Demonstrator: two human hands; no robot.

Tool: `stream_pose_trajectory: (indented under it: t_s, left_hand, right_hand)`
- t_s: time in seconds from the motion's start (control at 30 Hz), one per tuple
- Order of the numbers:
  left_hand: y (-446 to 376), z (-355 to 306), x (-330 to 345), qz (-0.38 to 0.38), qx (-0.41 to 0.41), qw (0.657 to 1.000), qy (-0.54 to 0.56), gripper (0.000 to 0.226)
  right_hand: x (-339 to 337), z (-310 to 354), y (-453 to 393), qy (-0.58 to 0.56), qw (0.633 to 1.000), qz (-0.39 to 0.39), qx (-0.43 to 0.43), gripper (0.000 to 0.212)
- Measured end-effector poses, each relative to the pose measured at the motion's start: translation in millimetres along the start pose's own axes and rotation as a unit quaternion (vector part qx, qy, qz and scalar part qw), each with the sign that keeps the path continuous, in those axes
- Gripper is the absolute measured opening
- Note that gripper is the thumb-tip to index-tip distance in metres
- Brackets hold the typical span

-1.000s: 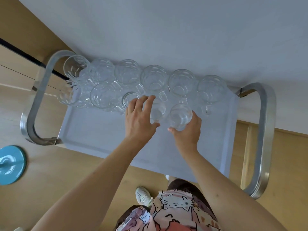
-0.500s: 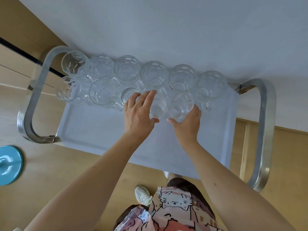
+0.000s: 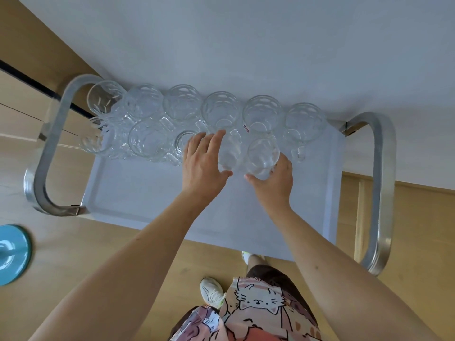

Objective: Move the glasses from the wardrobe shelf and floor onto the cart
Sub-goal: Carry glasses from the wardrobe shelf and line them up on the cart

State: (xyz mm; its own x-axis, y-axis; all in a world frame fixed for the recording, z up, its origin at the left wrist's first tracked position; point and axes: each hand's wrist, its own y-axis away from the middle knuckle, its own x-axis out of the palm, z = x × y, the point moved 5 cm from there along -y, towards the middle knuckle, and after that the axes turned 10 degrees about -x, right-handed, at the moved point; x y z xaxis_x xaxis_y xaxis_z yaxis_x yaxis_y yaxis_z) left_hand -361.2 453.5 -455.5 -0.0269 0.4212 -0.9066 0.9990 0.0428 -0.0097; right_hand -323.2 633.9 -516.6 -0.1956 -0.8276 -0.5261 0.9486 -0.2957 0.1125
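At the far left a round blue plastic object lies on the wooden floor, beside the pale grey cart with its curved metal handles. Clear glass mugs stand in two rows along the cart's far edge, touching one another. The left hand grips one clear glass tumbler with its fingers curled over it, and just beside it the right hand grips a second clear tumbler from below, both in the near row.
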Motion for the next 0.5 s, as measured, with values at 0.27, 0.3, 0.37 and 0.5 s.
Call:
stream_pose_trajectory:
  t_s: [0.27,0.3,0.37,0.5]
  left_hand:
    - [26.4,-3.4,-15.8,0.019,-0.007,0.994,0.11,0.09]
    - [30.9,-2.5,-19.4,0.022,-0.009,0.993,0.118,0.09]
    - [41.9,0.1,-28.5,0.029,-0.01,0.991,0.134,0.091]
    - [77.1,18.1,-48.2,0.023,0.001,0.985,0.17,0.094]
  right_hand:
    - [-12.7,-4.3,31.6,-0.045,0.999,-0.016,0.023,0.072]
    - [-14.6,-3.0,36.8,-0.051,0.998,-0.021,0.03,0.073]
    - [-17.4,3.0,49.8,-0.059,0.997,-0.032,0.032,0.075]
    - [-15.2,20.3,90.7,-0.07,0.996,-0.054,-0.005,0.078]
